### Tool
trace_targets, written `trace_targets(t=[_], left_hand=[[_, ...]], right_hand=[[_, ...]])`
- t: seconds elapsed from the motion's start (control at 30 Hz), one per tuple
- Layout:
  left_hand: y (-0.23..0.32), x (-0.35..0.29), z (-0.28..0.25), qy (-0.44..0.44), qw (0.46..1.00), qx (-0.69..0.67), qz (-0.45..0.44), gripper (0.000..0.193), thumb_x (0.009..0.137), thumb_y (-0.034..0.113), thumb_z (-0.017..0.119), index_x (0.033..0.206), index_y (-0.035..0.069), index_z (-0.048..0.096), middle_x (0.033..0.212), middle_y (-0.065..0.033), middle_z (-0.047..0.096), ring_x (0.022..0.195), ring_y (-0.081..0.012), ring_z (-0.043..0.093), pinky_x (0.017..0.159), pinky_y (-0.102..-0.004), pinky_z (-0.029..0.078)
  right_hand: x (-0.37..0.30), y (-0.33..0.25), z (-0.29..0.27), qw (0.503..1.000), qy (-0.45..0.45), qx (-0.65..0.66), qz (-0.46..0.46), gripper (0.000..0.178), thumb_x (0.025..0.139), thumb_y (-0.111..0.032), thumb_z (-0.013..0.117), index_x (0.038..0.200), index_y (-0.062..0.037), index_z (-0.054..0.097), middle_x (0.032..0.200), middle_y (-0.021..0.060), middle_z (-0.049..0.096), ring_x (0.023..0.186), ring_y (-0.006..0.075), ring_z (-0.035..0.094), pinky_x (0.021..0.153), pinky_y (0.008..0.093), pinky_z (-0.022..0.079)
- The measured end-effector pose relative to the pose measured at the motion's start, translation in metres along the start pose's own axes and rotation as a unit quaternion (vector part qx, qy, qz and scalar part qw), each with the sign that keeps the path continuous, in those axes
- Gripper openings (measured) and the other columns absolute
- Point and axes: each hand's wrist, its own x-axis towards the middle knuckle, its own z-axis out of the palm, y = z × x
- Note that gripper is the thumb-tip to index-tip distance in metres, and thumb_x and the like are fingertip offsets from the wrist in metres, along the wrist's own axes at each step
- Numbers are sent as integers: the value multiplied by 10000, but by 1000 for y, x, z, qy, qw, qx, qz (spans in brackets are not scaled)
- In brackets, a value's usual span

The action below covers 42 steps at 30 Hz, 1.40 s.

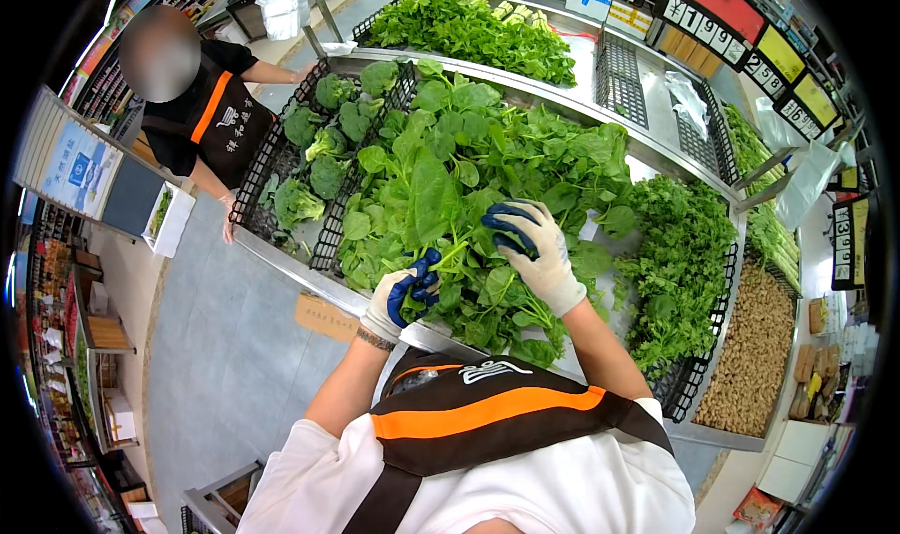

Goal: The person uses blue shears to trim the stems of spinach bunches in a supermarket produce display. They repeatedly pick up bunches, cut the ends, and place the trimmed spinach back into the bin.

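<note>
Left hand, mid-frame, pinches leafy greens by stems, leaves above grip; right hand curled rightward, can't tell hold.

You have bright, even light on the leafy greens, which look sharp, with soft shadows within. Below the greens, your white shirt shows very bright. Left of the greens, shelves bend with fisheye distortion; to the greens' upper left, blur hides a co-worker's head.
</note>
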Motion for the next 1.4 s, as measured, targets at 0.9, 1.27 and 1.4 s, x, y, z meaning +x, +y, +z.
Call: trace_targets(t=[0.9,1.27,1.4], left_hand=[[34,-4,-21,-118,980,-73,-143,285,1009,268,486,1207,64,510,788,25,467,608,-72,410,555,-240,327],[-1,6,21,19,998,21,-54,274,1026,245,468,1225,75,549,794,13,458,616,-86,392,581,-227,361],[-24,17,7,39,991,130,15,311,1016,236,494,1206,21,613,889,-10,593,720,-77,513,647,-228,424]], right_hand=[[-19,-61,96,986,28,-123,105,379,757,-110,646,1136,-95,628,1163,133,605,1196,362,477,1100,511,281],[-39,-33,74,975,93,-177,96,269,801,-174,616,1026,-25,619,1044,145,621,1082,345,527,1093,495,300],[-43,-8,71,970,98,-205,80,268,794,-168,605,1012,-12,614,1026,162,623,1070,351,531,1091,498,300]])
